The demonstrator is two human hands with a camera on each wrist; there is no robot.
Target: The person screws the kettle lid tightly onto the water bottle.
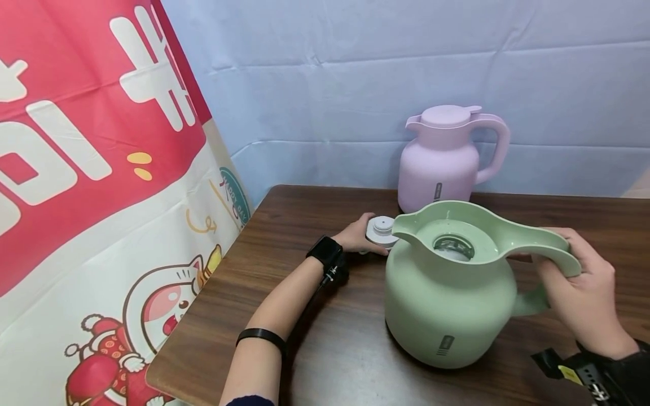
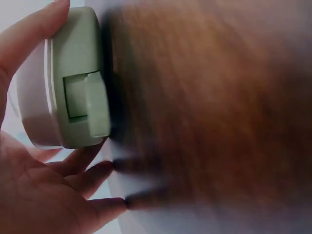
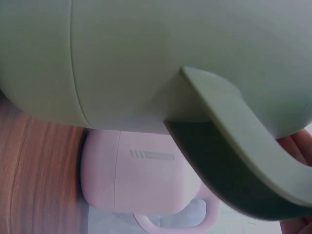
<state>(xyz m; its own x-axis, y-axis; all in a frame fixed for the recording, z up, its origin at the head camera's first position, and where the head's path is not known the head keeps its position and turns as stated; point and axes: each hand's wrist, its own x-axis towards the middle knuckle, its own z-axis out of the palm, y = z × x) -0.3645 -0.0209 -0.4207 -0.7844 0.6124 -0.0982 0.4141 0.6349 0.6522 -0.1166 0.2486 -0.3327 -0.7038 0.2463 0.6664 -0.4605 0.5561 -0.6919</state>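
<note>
A light green thermos jug [image 1: 449, 307] stands upright at the table's right front, its lid off and the round glass-like mouth exposed. My right hand [image 1: 584, 287] grips the top of the jug's handle [image 3: 253, 151]. Left of the spout, my left hand [image 1: 358, 234] holds the jug lid [image 1: 382, 230] low at the table, with its white stopper side facing up. In the left wrist view the green lid [image 2: 80, 92] sits between thumb and fingers, and a small tab stands out from its side. Whether the jug's base touches the wood is hard to tell.
Behind the green jug stands a lilac thermos jug [image 1: 437, 163] with its lid on, close to the pale blue backdrop [image 1: 315, 101]. The brown wooden table [image 1: 335, 316] ends at the left, beside a red and white printed cloth [image 1: 101, 186].
</note>
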